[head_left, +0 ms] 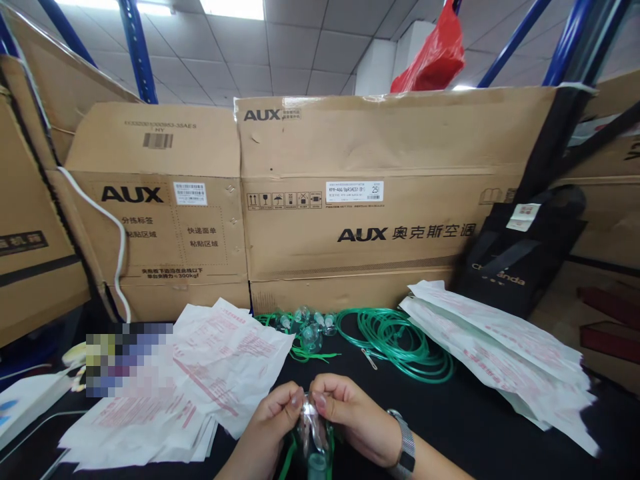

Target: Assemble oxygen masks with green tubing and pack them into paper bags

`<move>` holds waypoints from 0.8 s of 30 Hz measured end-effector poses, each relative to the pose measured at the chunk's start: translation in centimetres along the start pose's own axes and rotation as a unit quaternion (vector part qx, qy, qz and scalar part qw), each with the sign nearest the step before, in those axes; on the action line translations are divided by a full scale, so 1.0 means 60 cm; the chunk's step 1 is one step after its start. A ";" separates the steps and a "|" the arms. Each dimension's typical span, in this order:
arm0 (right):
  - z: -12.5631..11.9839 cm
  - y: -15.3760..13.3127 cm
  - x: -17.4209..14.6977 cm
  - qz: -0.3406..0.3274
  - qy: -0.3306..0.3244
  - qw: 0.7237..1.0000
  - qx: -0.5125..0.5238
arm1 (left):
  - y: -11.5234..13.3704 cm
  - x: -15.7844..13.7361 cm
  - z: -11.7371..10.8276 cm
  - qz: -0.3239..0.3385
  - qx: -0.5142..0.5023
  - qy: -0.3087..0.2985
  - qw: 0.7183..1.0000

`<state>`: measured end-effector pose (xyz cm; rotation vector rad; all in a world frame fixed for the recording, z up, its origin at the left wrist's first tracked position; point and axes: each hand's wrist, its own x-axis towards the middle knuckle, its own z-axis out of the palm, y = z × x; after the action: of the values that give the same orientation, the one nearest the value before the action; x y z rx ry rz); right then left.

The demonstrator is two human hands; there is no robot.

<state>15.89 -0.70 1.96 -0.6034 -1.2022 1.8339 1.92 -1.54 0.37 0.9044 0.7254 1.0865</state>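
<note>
Low in the middle of the view, both hands pinch the upper end of a transparent, green-tinted oxygen mask [314, 437]. A shiny strip shows near its top, and a green strap hangs beside it. My left hand [273, 427] grips the mask's left side between thumb and forefinger. From the right, my right hand [350, 417] holds it the same way, a watch on the wrist. The mask's lower part runs out of the frame. Beyond the hands lie several small transparent mask parts [311, 333] with green straps, and beside them coiled green tubing [400, 343].
White printed paper bags lie at left [220, 367] and in a stack at right [500, 353]. Large cardboard boxes [300, 147] wall off the back of the black table. A black bag [515, 260] leans at right. A white cable [121, 247] hangs at left.
</note>
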 end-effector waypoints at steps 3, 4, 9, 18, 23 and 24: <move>-0.001 -0.001 0.002 -0.001 0.011 1.000 0.003 | 0.009 -0.003 0.006 -0.018 -0.013 0.026 0.999; -0.001 -0.001 0.002 -0.001 0.012 1.000 0.000 | 0.011 -0.004 0.008 -0.025 -0.019 0.041 0.999; -0.002 -0.002 0.004 0.000 0.010 1.000 -0.014 | 0.013 -0.004 0.011 -0.024 -0.034 0.056 0.998; 0.006 -0.002 0.009 0.004 0.040 0.999 -0.022 | 0.015 0.000 0.007 0.006 0.021 -0.036 0.999; 0.001 0.002 0.016 0.002 0.084 0.996 -0.020 | 0.019 -0.001 0.004 0.015 0.045 -0.008 0.999; -0.001 0.003 0.017 0.004 0.087 0.996 -0.021 | 0.020 -0.002 0.005 0.018 0.048 -0.010 0.999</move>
<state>15.34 0.15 1.81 -0.7764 -1.1262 1.7275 1.62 -1.49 1.56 1.0130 0.7529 1.0805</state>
